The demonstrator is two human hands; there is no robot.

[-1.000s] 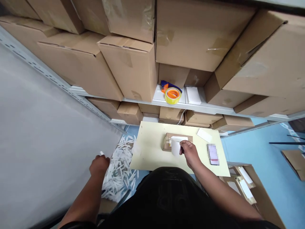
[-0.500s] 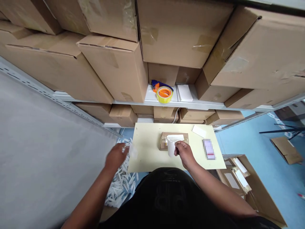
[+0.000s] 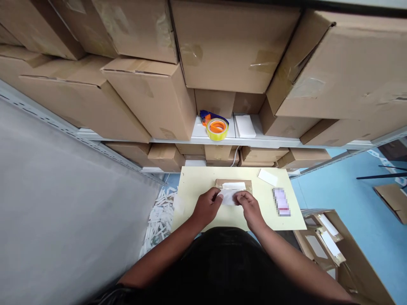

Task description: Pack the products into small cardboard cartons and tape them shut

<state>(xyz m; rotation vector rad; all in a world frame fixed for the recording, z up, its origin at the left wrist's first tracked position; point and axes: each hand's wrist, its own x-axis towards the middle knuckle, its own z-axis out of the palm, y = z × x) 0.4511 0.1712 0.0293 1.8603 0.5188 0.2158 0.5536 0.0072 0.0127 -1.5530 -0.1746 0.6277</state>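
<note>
Both of my hands pinch a small white paper label (image 3: 229, 198) by its two ends. My left hand (image 3: 205, 207) has its thumb and fingers closed on the left end, and my right hand (image 3: 251, 208) grips the right end. Just beyond the label, and partly hidden by it, a small brown cardboard box (image 3: 249, 184) lies on the pale yellow table (image 3: 190, 182). Clear tape crosses the box, and a white strip (image 3: 233, 185) sits on its top.
A white slip (image 3: 267, 177) and a pixelated flat object (image 3: 281, 202) lie right on the table. An orange-and-blue tape dispenser (image 3: 217, 127) and white stack (image 3: 245, 126) stand on the shelf. Paper scraps (image 3: 157, 222) cover the floor left; an open carton (image 3: 359, 258) holds labelled boxes right.
My left hand has come from the scraps at the table's left edge to the label's left end. The label, earlier hanging from my right hand alone, is now stretched between both hands.
</note>
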